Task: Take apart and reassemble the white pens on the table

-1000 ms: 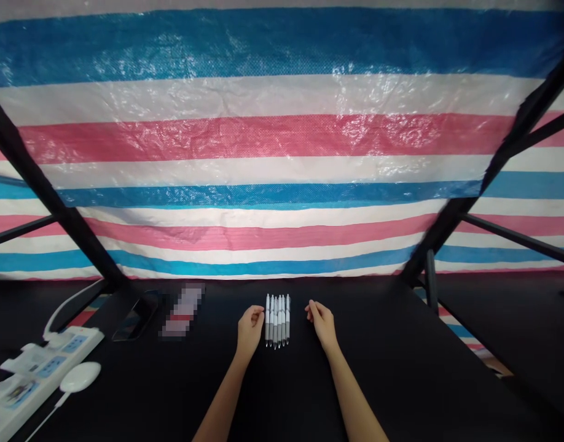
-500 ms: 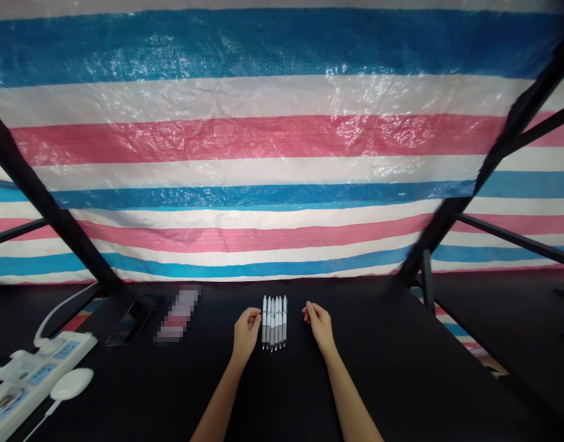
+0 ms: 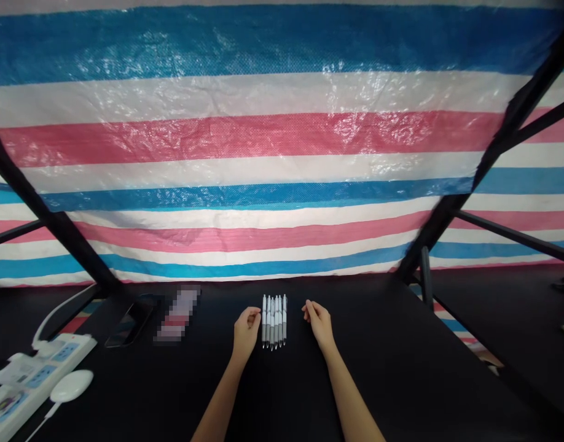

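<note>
Several white-and-grey click pens (image 3: 274, 322) lie side by side in a row on the black table, tips toward me. Just left of the row rests my left hand (image 3: 246, 326), its fingers curled in and close to the outermost pen; I see nothing held, and whether it touches that pen I cannot tell. My right hand (image 3: 317, 319) lies a short way to the right of the pens, apart from them. Its thumb and fingers are curled together, with no object visible between them.
At the left, a white power strip (image 3: 42, 374) has plugs and cables, with a round white charger (image 3: 72, 385) beside it. A dark phone (image 3: 129, 324) and a blurred-out item (image 3: 178, 314) lie nearby. Black frame bars (image 3: 448, 215) and a striped tarp (image 3: 263, 138) stand behind.
The view has shifted very slightly. My hands and the pens stay where they were.
</note>
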A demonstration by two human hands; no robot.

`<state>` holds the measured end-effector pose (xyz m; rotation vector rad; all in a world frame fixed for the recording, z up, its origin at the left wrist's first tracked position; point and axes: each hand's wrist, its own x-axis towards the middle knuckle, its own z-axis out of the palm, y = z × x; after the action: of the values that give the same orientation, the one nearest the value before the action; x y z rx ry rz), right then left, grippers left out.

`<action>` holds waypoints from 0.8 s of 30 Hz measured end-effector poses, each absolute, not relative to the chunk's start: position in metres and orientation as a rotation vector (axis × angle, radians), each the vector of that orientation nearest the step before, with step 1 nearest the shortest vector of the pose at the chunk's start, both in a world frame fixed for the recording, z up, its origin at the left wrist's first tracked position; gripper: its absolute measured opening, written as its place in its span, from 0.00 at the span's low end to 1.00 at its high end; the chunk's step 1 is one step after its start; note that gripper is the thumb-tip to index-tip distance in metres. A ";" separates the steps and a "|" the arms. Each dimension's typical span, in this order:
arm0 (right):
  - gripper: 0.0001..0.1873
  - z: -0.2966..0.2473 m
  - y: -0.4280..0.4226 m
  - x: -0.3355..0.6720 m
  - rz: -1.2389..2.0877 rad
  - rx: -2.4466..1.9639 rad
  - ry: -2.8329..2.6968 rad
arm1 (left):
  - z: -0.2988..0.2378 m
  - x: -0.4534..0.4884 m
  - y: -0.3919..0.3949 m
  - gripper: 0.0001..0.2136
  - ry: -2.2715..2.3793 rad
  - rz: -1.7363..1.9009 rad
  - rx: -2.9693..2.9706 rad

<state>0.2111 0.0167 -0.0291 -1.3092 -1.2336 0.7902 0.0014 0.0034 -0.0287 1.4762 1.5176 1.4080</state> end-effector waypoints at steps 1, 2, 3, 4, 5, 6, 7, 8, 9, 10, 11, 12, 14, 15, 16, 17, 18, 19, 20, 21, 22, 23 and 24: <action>0.28 -0.029 0.017 0.211 0.789 -1.315 -1.235 | -0.028 0.001 0.003 0.08 1.517 1.406 1.479; 0.28 -0.029 0.017 0.211 0.786 -1.319 -1.237 | -0.028 0.001 0.003 0.08 1.515 1.405 1.482; 0.28 -0.029 0.017 0.211 0.782 -1.321 -1.240 | -0.028 0.001 0.003 0.08 1.512 1.406 1.483; 0.28 -0.030 0.017 0.211 0.776 -1.321 -1.243 | -0.029 0.001 0.003 0.08 1.508 1.407 1.483; 0.28 -0.030 0.017 0.211 0.772 -1.319 -1.246 | -0.029 0.001 0.003 0.08 1.504 1.410 1.479; 0.28 -0.030 0.017 0.211 0.771 -1.318 -1.248 | -0.029 0.001 0.004 0.08 1.501 1.414 1.473; 0.28 -0.031 0.018 0.212 0.773 -1.317 -1.248 | -0.030 0.001 0.004 0.08 1.501 1.421 1.463; 0.28 -0.031 0.018 0.212 0.778 -1.320 -1.246 | -0.030 0.002 0.004 0.08 1.500 1.428 1.453; 0.28 -0.031 0.018 0.212 0.784 -1.322 -1.243 | -0.031 0.002 0.005 0.08 1.500 1.434 1.443; 0.28 -0.031 0.018 0.212 0.792 -1.324 -1.242 | -0.031 0.002 0.005 0.08 1.500 1.439 1.433; 0.28 -0.031 0.017 0.212 0.798 -1.325 -1.242 | -0.032 0.002 0.005 0.08 1.500 1.442 1.427; 0.28 -0.030 0.017 0.211 0.801 -1.325 -1.244 | -0.032 0.002 0.005 0.08 1.498 1.442 1.425; 0.28 -0.028 0.016 0.211 0.798 -1.324 -1.249 | -0.033 0.002 0.005 0.08 1.497 1.444 1.430; 0.28 -0.027 0.016 0.211 0.795 -1.324 -1.248 | -0.033 0.002 0.005 0.08 1.498 1.447 1.434; 0.28 -0.026 0.016 0.211 0.792 -1.324 -1.246 | -0.033 0.001 0.005 0.08 1.500 1.448 1.440; 0.28 -0.026 0.015 0.210 0.790 -1.322 -1.243 | -0.034 0.001 0.005 0.08 1.501 1.447 1.445; 0.28 -0.026 0.015 0.210 0.790 -1.320 -1.240 | -0.034 0.001 0.005 0.08 1.501 1.445 1.449; 0.28 -0.026 0.016 0.210 0.791 -1.320 -1.237 | -0.034 0.001 0.005 0.08 1.498 1.440 1.452; 0.28 -0.027 0.016 0.210 0.792 -1.321 -1.233 | -0.034 0.001 0.005 0.08 1.494 1.437 1.455; 0.28 -0.027 0.016 0.210 0.794 -1.324 -1.231 | -0.034 0.001 0.005 0.08 1.489 1.438 1.455; 0.28 -0.028 0.016 0.210 0.795 -1.325 -1.230 | -0.034 0.001 0.005 0.08 1.485 1.443 1.454; 0.28 -0.028 0.017 0.211 0.797 -1.327 -1.229 | -0.035 0.001 0.005 0.08 1.483 1.446 1.455; 0.28 -0.029 0.017 0.211 0.800 -1.327 -1.229 | -0.035 0.001 0.005 0.08 1.486 1.448 1.458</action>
<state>0.2108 0.0170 -0.0287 -1.3266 -1.2289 0.7996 0.0010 0.0049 -0.0349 1.4575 1.4859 1.4477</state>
